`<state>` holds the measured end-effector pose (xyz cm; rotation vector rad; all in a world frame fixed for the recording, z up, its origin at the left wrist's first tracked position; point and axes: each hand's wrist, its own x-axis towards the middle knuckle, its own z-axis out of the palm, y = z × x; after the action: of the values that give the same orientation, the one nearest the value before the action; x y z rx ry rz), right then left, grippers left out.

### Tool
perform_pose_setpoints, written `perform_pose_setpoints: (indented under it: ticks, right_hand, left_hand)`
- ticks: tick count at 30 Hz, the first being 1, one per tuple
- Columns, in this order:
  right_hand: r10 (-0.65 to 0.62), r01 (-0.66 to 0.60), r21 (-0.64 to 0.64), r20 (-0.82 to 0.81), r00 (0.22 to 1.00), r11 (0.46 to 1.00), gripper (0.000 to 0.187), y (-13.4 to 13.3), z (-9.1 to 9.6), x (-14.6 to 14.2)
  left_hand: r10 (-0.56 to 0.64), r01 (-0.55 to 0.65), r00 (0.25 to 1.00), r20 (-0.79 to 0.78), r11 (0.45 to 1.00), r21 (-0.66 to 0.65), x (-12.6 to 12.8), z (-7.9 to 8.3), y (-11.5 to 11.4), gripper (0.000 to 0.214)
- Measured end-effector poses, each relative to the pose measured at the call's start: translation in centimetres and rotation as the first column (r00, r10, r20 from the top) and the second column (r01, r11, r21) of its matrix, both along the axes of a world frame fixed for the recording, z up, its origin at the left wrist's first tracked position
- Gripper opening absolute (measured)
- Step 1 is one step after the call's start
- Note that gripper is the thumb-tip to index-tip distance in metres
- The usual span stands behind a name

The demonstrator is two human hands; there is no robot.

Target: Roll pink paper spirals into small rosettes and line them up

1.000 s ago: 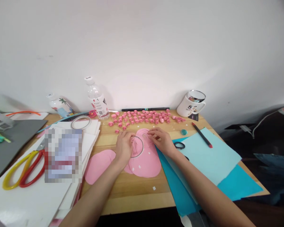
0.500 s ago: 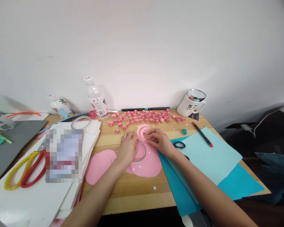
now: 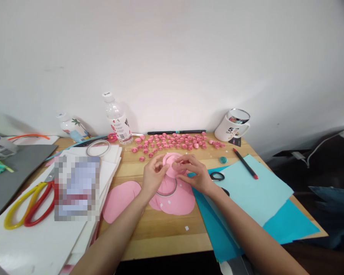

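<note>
A small pink paper spiral [image 3: 170, 170] is held up over the middle of the table. My left hand [image 3: 154, 173] pinches its left edge between thumb and fingers. On the other side, my right hand [image 3: 197, 173] has its fingers bent around the spiral's right edge, partly hiding it. Beneath them, a thin grey ring [image 3: 175, 188] rests on pink paper circles [image 3: 180, 204]. More pink circles [image 3: 119, 200] overlap to the left. Behind the hands, many small rolled pink paper flowers [image 3: 172, 141] are spread in a loose band.
Left: white paper sheets [image 3: 31, 248], red-and-yellow scissors [image 3: 41, 206], another ring [image 3: 98, 148]. A bottle [image 3: 119, 122] and a mug [image 3: 229, 128] stand by the wall. Right: blue sheets [image 3: 292, 221], black-handled scissors [image 3: 218, 176], a pen [image 3: 245, 163]. The table's front edge [image 3: 166, 252] is near.
My left hand has moved up from beside the grey ring to grip the pink spiral. The spiral is now lifted and turned between both hands, and more of the circles below shows.
</note>
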<state>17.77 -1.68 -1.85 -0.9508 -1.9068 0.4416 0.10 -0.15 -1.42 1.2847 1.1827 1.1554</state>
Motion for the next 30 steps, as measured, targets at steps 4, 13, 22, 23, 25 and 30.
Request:
perform_pose_setpoints:
  ticks: [4,13,22,23,25,30]
  right_hand:
    - [-0.210,0.185,-0.131,-0.214,0.954,0.974,0.029,0.2,0.0,0.3]
    - [-0.176,-0.106,-0.520,-0.463,0.869,0.847,0.032,0.1,0.3,-0.2]
    - [-0.251,-0.142,-0.589,-0.533,0.808,0.795,0.050,0.4,0.0,0.2]
    - [-0.257,-0.158,-0.606,-0.539,0.802,0.780,0.054,0.4,0.0,0.3]
    - [-0.265,-0.196,-0.637,-0.553,0.790,0.745,0.058,0.4,-0.1,0.5]
    - [-0.240,-0.302,-0.680,-0.580,0.778,0.668,0.041,0.4,0.1,0.3]
  left_hand:
    - [0.044,-0.019,0.965,0.259,0.995,-0.099,0.1,0.3,0.2,0.047]
    - [0.030,0.013,0.935,0.352,0.993,-0.119,0.4,0.3,-0.1,0.032]
    - [0.026,0.090,0.960,-0.278,0.912,0.399,0.0,0.3,-0.2,0.086]
    - [0.049,0.170,0.916,-0.399,0.853,0.494,0.0,0.2,-0.3,0.086]
    - [0.080,0.337,0.825,-0.559,0.725,0.601,-0.1,-0.1,-0.5,0.073]
    - [0.032,0.351,0.864,-0.502,0.676,0.648,-0.2,-1.2,-0.8,0.038]
